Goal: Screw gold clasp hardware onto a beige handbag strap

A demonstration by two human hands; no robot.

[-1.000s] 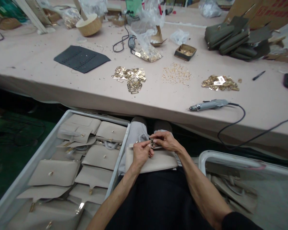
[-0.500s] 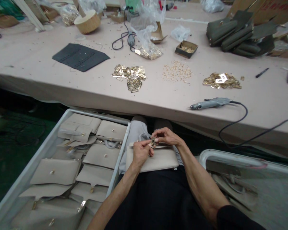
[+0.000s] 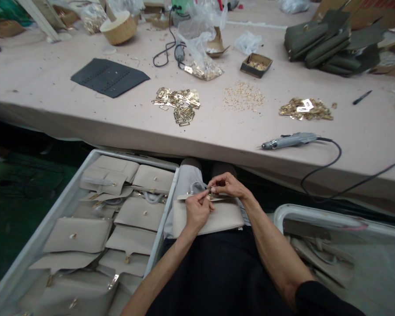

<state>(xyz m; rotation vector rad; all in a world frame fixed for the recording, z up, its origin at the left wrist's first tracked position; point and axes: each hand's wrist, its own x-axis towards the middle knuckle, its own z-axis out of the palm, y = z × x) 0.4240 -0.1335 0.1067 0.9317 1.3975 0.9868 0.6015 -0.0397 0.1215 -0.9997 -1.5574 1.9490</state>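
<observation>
A beige handbag (image 3: 225, 218) lies across my lap, its flap lifted toward the table. Above it, my left hand (image 3: 198, 211) and my right hand (image 3: 228, 186) meet, fingertips pinched together on a small gold clasp plate (image 3: 210, 192) at the flap's edge. Fingers cover most of the plate, so I cannot tell how it sits on the flap. Behind my hands a wrapped bag handle (image 3: 196, 188) shows in part.
On my left stands a grey bin (image 3: 169, 206) of similar bags. The table (image 3: 118, 116) bears heaps of gold plates (image 3: 176, 103), tiny screws (image 3: 243, 96), more plates (image 3: 306, 109) and an electric screwdriver (image 3: 289, 140) with its cord. A second bin (image 3: 311, 210) is on my right.
My left hand has turned and shifted slightly to the right, its fingers closing in nearer the clasp plate. The plate, earlier facing up, now shows less. My right hand has barely moved.
</observation>
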